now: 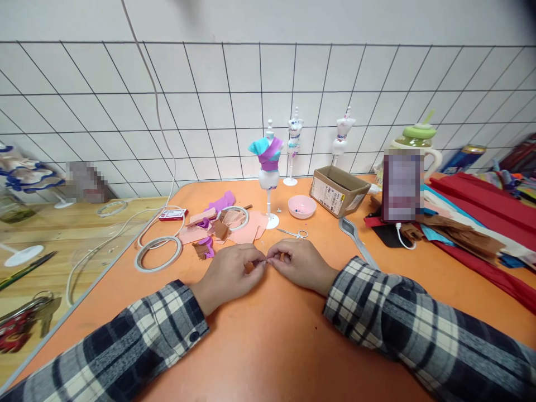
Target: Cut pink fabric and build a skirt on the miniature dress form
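My left hand [229,274] and my right hand [295,261] rest on the orange table [268,335], fingertips pinched together where they meet. Between them is something tiny, and a thin thread seems to rise from the pinch; I cannot make out more. Just beyond the hands lie small scissors [293,233], pink and brown fabric scraps [234,226] and a tape ring [158,252]. A small mannequin [268,167] wrapped in teal and purple cloth stands behind them.
Two more small mannequins [294,142] stand by the tiled wall. A pink bowl [302,206], a cardboard box [338,191], a propped phone [402,187] with cable, a green-lidded jug and piled red fabric [481,212] fill the right. A wooden table with keys lies left.
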Available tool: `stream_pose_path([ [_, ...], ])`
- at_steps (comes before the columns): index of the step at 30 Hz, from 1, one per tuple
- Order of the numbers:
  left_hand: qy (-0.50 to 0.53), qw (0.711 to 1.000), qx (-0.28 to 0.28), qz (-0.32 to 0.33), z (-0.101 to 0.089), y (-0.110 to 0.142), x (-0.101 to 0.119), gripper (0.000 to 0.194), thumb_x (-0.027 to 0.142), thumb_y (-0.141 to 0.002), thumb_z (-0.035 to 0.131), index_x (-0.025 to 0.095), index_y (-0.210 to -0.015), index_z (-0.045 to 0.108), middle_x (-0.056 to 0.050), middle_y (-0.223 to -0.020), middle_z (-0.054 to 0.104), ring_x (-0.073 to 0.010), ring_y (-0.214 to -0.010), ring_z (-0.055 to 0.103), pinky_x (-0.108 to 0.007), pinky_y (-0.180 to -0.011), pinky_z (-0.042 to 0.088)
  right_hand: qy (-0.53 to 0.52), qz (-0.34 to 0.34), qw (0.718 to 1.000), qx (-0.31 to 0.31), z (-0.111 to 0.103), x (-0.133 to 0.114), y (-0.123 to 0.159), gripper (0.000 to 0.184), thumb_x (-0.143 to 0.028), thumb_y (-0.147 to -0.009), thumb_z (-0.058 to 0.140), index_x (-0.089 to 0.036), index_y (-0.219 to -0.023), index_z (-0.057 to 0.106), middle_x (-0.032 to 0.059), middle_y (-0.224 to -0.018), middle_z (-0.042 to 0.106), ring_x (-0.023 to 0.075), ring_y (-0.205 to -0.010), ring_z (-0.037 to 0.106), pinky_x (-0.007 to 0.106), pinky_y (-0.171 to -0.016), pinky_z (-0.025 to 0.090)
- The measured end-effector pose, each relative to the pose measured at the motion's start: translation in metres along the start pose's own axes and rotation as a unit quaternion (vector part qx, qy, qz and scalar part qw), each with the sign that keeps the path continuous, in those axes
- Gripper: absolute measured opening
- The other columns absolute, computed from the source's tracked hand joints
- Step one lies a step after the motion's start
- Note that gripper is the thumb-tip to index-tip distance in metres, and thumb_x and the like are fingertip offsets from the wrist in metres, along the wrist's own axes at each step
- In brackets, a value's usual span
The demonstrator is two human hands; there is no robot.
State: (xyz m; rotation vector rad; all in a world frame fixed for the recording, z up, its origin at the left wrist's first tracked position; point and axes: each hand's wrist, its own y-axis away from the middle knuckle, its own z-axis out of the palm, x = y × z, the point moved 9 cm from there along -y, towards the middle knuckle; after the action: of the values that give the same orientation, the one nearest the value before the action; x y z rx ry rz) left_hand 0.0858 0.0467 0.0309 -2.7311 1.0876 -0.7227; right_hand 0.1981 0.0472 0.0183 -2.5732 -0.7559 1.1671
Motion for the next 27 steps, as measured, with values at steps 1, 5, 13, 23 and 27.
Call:
stream_pose_path([
  [1,0.007,1.000,0.002,0.004,0.000,0.000,0.001,0.018,0.021,-0.084,0.053,0.018,-0.081,0.070,-0.001,-0.074,0.068,-0.0138,-0.068,0.061,-0.024,-0.062,0.040,-0.001,-0.003,1.000,0.003,0.000,-0.001,0.000,0.008,-0.016,-0.081,0.063,-0.019,-0.083,0.070,-0.0010,-0.075,0.067,0.0101,-0.066,0.056,0.022,-0.063,0.039],
  [5,0.021,1.000,0.010,0.008,-0.001,-0.001,0.002,0.017,0.019,-0.083,0.054,0.017,-0.078,0.070,0.000,-0.071,0.067,-0.0135,-0.066,0.060,-0.024,-0.061,0.040,0.004,-0.002,1.000,0.004,0.000,-0.002,0.000,0.010,-0.013,-0.077,0.062,-0.019,-0.081,0.069,-0.0021,-0.073,0.065,0.0092,-0.064,0.054,0.021,-0.062,0.038],
  [13,0.036,0.999,0.001,0.016,0.004,0.002,0.005,0.016,0.017,-0.082,0.054,0.018,-0.078,0.069,0.000,-0.071,0.066,-0.0135,-0.066,0.059,-0.025,-0.063,0.041,0.006,0.028,1.000,-0.006,0.003,-0.002,-0.001,0.008,-0.010,-0.068,0.061,-0.017,-0.072,0.062,-0.0032,-0.066,0.059,0.0095,-0.061,0.051,0.021,-0.056,0.034],
  [23,0.096,0.993,0.066,0.023,-0.011,-0.002,0.001,0.012,0.016,-0.077,0.055,0.018,-0.072,0.066,-0.008,-0.098,0.068,-0.0202,-0.094,0.063,-0.032,-0.082,0.048,-0.260,0.202,0.943,-0.058,0.021,0.027,0.004,0.006,-0.019,-0.074,0.059,-0.017,-0.079,0.061,-0.0046,-0.059,0.054,0.0083,-0.049,0.050,0.019,-0.047,0.040],
  [27,0.145,0.982,0.061,0.106,-0.015,0.001,0.016,0.010,0.012,-0.075,0.052,0.018,-0.071,0.059,-0.012,-0.119,0.061,-0.0223,-0.111,0.058,-0.036,-0.095,0.045,-0.384,0.188,0.890,-0.158,0.034,0.014,0.009,0.013,-0.028,-0.079,0.054,-0.017,-0.084,0.059,-0.0036,-0.062,0.057,0.0073,-0.044,0.050,0.018,-0.040,0.041],
])
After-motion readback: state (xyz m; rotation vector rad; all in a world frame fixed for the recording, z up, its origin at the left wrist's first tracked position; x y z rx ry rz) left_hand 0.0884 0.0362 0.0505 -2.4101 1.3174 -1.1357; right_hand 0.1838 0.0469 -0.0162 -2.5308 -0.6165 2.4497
